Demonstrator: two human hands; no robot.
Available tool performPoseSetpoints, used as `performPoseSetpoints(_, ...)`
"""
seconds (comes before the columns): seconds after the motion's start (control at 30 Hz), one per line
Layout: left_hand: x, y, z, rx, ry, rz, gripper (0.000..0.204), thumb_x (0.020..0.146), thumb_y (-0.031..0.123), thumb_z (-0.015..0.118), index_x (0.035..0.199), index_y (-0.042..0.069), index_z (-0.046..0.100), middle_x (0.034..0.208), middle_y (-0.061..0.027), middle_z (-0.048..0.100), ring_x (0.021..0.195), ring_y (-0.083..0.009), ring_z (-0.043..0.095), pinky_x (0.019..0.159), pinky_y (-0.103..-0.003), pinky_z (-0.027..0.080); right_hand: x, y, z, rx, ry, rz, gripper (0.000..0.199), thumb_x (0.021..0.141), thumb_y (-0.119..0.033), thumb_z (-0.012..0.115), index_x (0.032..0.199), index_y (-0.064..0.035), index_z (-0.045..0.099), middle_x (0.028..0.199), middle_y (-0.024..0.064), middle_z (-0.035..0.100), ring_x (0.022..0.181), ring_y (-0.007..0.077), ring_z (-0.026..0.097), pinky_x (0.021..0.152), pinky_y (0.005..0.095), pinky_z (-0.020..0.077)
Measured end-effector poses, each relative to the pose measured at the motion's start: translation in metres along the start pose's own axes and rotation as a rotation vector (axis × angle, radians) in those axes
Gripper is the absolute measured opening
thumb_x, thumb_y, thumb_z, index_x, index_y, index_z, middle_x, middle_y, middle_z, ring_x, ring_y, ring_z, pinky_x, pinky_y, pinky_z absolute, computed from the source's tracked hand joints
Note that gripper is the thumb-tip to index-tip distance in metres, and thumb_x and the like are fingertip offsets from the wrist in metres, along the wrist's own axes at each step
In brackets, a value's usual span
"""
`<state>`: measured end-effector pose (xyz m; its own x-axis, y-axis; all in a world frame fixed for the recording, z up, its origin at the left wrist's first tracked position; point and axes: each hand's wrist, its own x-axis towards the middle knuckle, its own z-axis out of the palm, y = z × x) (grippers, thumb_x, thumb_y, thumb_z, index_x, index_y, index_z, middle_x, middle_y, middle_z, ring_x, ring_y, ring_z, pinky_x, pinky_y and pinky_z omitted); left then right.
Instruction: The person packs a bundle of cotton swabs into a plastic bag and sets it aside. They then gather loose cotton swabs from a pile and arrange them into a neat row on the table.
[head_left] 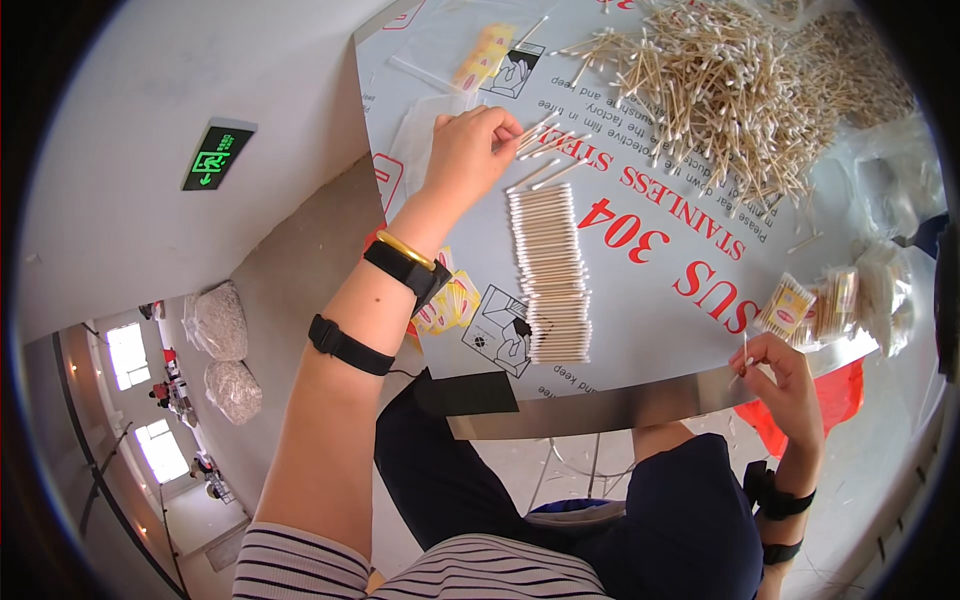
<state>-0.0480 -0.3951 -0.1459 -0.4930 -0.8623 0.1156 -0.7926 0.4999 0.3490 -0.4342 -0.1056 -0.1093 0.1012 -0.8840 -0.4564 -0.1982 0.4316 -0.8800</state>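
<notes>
My left hand [468,152] reaches over the table [660,300] and pinches a few cotton swabs [545,140] by their ends. Just below it lies a neat row of aligned cotton swabs [552,275] with wooden sticks and white tips. My right hand [775,372] rests at the table's near edge, fingers curled around a single thin swab. A big loose heap of swabs [740,85] lies at the far side of the table.
Filled small bags of swabs [830,305] sit at the right edge. Empty clear bags with yellow labels [480,60] lie at the far left, more labels [450,300] by my left wrist. Large sacks [220,320] stand on the floor. A red bag [830,400] hangs below the table.
</notes>
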Motion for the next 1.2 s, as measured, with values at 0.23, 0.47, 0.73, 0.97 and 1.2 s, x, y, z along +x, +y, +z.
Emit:
performPoseSetpoints(0.23, -0.005, 0.006, 0.004, -0.022, 0.086, 0.100, 0.018, 0.095, 0.008, 0.065, 0.113, 0.007, 0.071, 0.110, -0.0071, 0.073, 0.103, -0.0259, 0.069, 0.101, -0.046, 0.044, 0.001, -0.002, 0.000, 0.023, -0.016, 0.021, 0.010, 0.089, 0.002, 0.062, 0.098, 0.0004, 0.066, 0.096, 0.0047, 0.070, 0.091, 0.0135, 0.065, 0.087, 0.0301, 0.0506)
performPoseSetpoints(0.47, -0.032, 0.018, 0.025, 0.210, 0.038, 0.114, 0.047, 0.108, 0.021, 0.046, 0.151, 0.001, 0.050, 0.160, -0.0153, 0.047, 0.151, -0.0320, 0.041, 0.128, -0.053, 0.020, 0.002, -0.002, 0.002, 0.050, -0.034, 0.015, 0.011, 0.090, 0.002, 0.062, 0.099, 0.0004, 0.067, 0.097, 0.0053, 0.071, 0.093, 0.0137, 0.066, 0.088, 0.0307, 0.0518)
performPoseSetpoints(0.73, -0.030, 0.030, 0.013, 0.167, 0.055, 0.143, 0.039, 0.103, 0.012, 0.052, 0.141, 0.007, 0.058, 0.145, -0.0108, 0.058, 0.138, -0.0294, 0.052, 0.123, -0.051, 0.026, 0.000, -0.005, 0.001, 0.048, -0.071, 0.043, 0.012, 0.089, 0.002, 0.057, 0.099, 0.0006, 0.064, 0.098, 0.0044, 0.068, 0.096, 0.0119, 0.062, 0.091, 0.0297, 0.0510)
performPoseSetpoints(0.97, 0.006, 0.003, 0.003, 0.162, 0.058, -0.037, 0.019, 0.086, 0.004, 0.075, 0.100, 0.016, 0.073, 0.105, -0.0010, 0.067, 0.106, -0.0254, 0.061, 0.100, -0.045, 0.035, 0.005, -0.007, 0.003, 0.005, -0.078, 0.019, 0.011, 0.089, 0.000, 0.057, 0.098, -0.0001, 0.064, 0.098, 0.0043, 0.068, 0.095, 0.0117, 0.062, 0.089, 0.0292, 0.0505)
performPoseSetpoints(1.2, 0.021, -0.014, 0.005, 0.100, -0.045, -0.186, 0.004, 0.088, 0.014, 0.076, 0.088, 0.018, 0.075, 0.096, 0.0000, 0.071, 0.105, -0.0234, 0.063, 0.096, -0.043, 0.035, 0.010, -0.007, 0.005, 0.010, -0.080, -0.002, 0.009, 0.090, -0.002, 0.058, 0.097, -0.0012, 0.063, 0.097, 0.0040, 0.067, 0.094, 0.0120, 0.062, 0.088, 0.0292, 0.0504)
